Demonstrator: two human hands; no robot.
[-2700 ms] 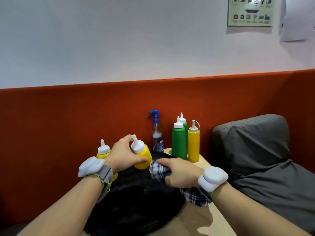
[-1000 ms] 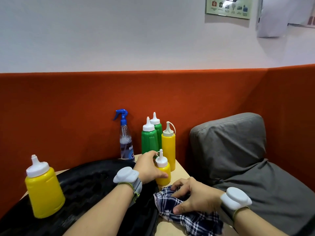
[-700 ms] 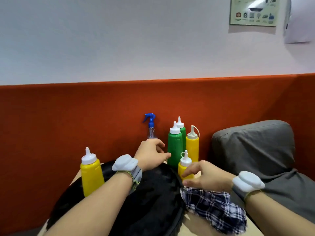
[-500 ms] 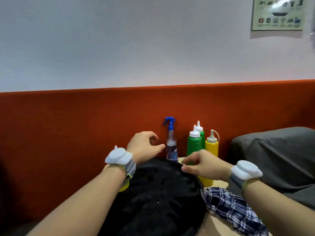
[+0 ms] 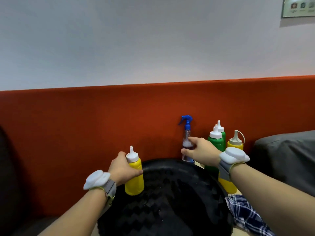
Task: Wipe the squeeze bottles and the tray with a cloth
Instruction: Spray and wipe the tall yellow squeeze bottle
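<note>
You are gripping the yellow bottle (image 5: 134, 178) with your left hand (image 5: 121, 170). Your fingers are wrapping its back and your thumb is lying across its front, just under the white cap. It is standing upright at the left edge of the tray (image 5: 170, 163). Its smooth plastic wall is probably giving under pressure, so you should be holding it lightly, or sauce may be pushing out at the cone nozzle.

Between your hands the black tray is showing a rounded rim and a floor ridged in zigzag relief. That relief is likely trapping grime, so wiping along the ridges should be working better than across.

Your right hand (image 5: 202, 151) is reaching forward with fingers spread open, index and thumb bracketing the spray bottle (image 5: 187, 133) without closing. I cannot tell if they are touching it. That bottle is looking slim, clear and hard, with a blue trigger head, so it is probably tipping easily. Be closing round its body, not its neck.

Just right of that hand, green bottles (image 5: 215, 144) are standing upright. The cloth (image 5: 245, 215), soft and checked blue and white, is lying crumpled under your right forearm, with neither hand holding it.
</note>
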